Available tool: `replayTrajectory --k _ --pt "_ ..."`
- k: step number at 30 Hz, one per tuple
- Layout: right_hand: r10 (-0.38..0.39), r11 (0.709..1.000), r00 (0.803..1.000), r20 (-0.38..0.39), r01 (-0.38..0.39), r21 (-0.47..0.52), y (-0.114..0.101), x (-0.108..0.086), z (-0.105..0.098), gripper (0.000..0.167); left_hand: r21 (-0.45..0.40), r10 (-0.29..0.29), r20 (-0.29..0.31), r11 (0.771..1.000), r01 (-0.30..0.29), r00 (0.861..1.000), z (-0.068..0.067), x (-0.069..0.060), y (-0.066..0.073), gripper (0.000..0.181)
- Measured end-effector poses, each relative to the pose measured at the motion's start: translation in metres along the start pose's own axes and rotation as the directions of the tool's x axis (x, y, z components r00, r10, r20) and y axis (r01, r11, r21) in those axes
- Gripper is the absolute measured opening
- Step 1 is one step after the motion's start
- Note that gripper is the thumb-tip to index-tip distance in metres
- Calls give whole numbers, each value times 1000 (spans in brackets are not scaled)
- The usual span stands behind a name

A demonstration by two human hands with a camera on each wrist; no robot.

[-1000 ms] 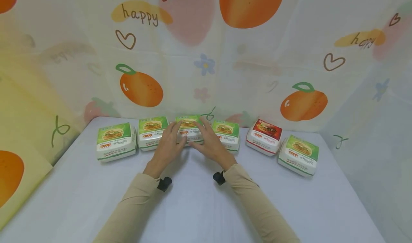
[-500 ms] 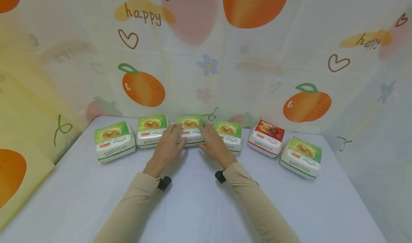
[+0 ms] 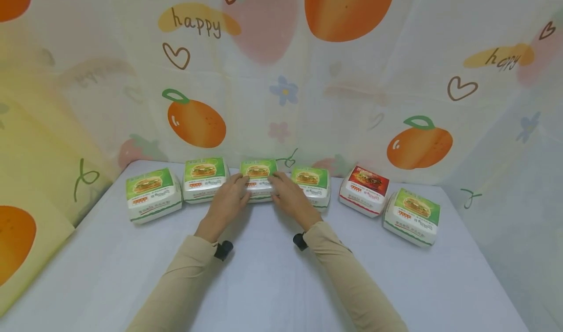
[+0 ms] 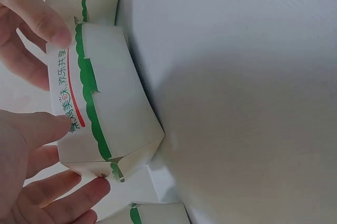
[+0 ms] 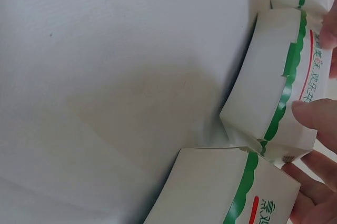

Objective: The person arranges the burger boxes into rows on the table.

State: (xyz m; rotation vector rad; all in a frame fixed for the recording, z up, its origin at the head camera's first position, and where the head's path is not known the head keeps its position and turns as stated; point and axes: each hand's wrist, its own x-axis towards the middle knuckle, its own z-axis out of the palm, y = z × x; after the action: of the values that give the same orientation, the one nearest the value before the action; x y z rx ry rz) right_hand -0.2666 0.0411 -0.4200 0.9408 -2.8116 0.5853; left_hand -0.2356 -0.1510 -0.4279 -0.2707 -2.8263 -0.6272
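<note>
Six closed burger boxes stood in a loose arc along the far side of a white-covered table [image 3: 264,288]. The middle green-topped burger box [image 3: 258,169], third from the left, sat on the table between both hands, its burger picture facing up. Left hand [image 3: 226,204]: gripping the box's left end, thumb against the lettered front wall, fingers bent around the side. Right hand [image 3: 293,197]: matching grip at the right end, thumb likewise on the front wall, just above the scalloped green band. To the left stood the second green-topped box [image 3: 204,178], then the leftmost green-topped box [image 3: 151,195], turned slightly inward. On the other side, the fourth green-topped box [image 3: 311,179] lay partly behind the right hand; beyond it, a red-topped burger box [image 3: 364,188] and the rightmost green-topped box [image 3: 412,217], set close together; whether these two touched could not be told. Both forearms wore beige sleeves [image 3: 173,278], with a small black device [image 3: 224,250] at each wrist. Behind hung a pale curtain [image 3: 330,126] printed with oranges, hearts and "happy".
</note>
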Motion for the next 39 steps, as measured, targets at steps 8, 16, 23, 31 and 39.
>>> replayTrajectory --k 8,16,23,31,39 --pt "-57 998 998 -39 57 -15 -3 4 3 39 -10 16 -6 1000 -16 1000 -3 -3 -5 49" --pt "-59 998 995 -81 61 21 -8 2 8 39 -52 7 -1 999 -7 1000 -8 -10 -10 47" --pt "82 983 996 -45 -73 170 -13 -2 12 41 -66 -6 30 998 8 1000 -8 -14 -13 50" --pt "115 975 993 -26 -108 197 -15 -6 14 47 -107 -36 12 994 37 999 -6 -21 -13 53" --pt "105 970 991 -83 -83 229 -17 -15 20 47 -217 -48 -27 975 41 998 -5 -32 -15 52"
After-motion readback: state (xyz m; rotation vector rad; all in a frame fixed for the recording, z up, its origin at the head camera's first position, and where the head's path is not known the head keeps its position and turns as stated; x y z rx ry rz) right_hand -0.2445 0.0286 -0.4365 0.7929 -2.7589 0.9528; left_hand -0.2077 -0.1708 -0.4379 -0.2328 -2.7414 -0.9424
